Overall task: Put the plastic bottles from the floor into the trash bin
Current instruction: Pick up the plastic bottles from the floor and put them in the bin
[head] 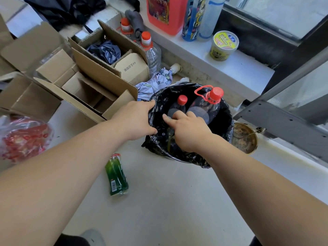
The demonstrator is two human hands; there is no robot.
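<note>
Head view, looking down at the floor (168, 201). Trash bin (229, 121) lined with a black bag stands near the window ledge. Left hand (136, 119) rests on the bin's left rim, fingers closed over the bag edge, gripping the liner. Right hand (188, 130) is over the bin mouth, fingers bent and pressing down on a clear bottle inside; a bit of yellowish-clear plastic shows under the palm, but whether the hand has hold of it or only pushes on it I cannot tell. Two clear bottles already in the bin: small red-capped bottle (179, 105), upright, just beyond the right fingertips, and large jug (210, 103) with red cap and red carry handle, leaning toward the far right rim. One green bottle (116, 175) lies on its side on the floor, near the bin's lower left, between the two forearms, not touched by either hand. Further clear bottles with red caps (150, 50) stand beside an open cardboard box (106, 68) behind the bin. Red-printed plastic bag (23, 137) on the floor at far left. Yellow tub (224, 46) on the ledge.
</note>
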